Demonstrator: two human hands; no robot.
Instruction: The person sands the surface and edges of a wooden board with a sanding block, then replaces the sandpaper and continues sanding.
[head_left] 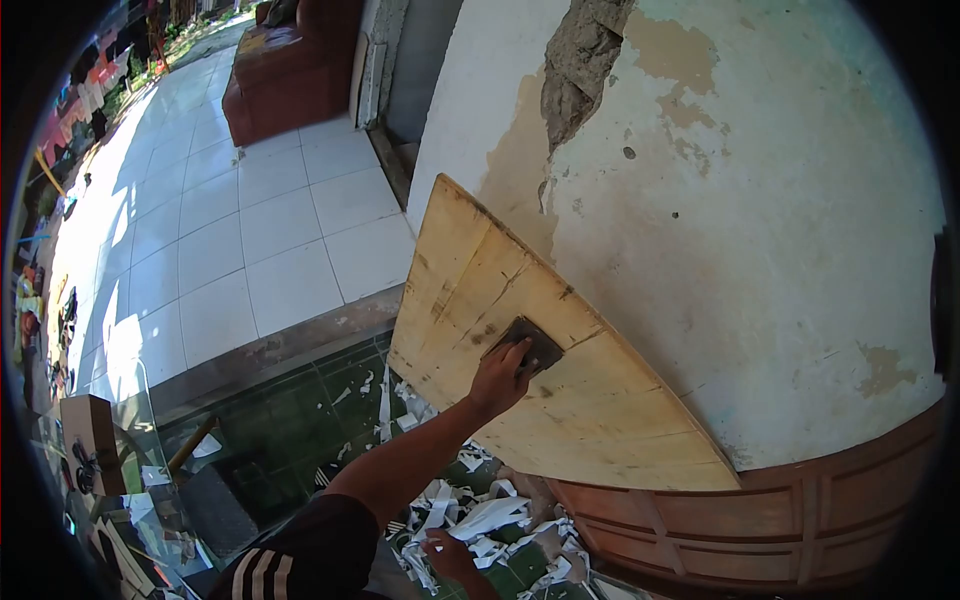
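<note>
My left hand (500, 378) is closed over a dark, square sanding block (538, 346), holding it flat against a wooden board (600, 400). The board is pale plywood with dark smudges and scratches, and it leans at a slant against the wall. Below the board, my right hand (450, 553) hangs low with its fingers loosely apart, and nothing shows in it. Under it, torn white paper strips (490, 518) lie scattered over the green tiled floor (280, 420).
The white wall (770, 250) has peeling paint and a broken hole (582, 75). Brown wooden panelling (740, 520) runs along its foot. A white tiled step (240, 240) carries a reddish-brown sofa (275, 85). At lower left are a cardboard box (92, 440) and a glass sheet (135, 400).
</note>
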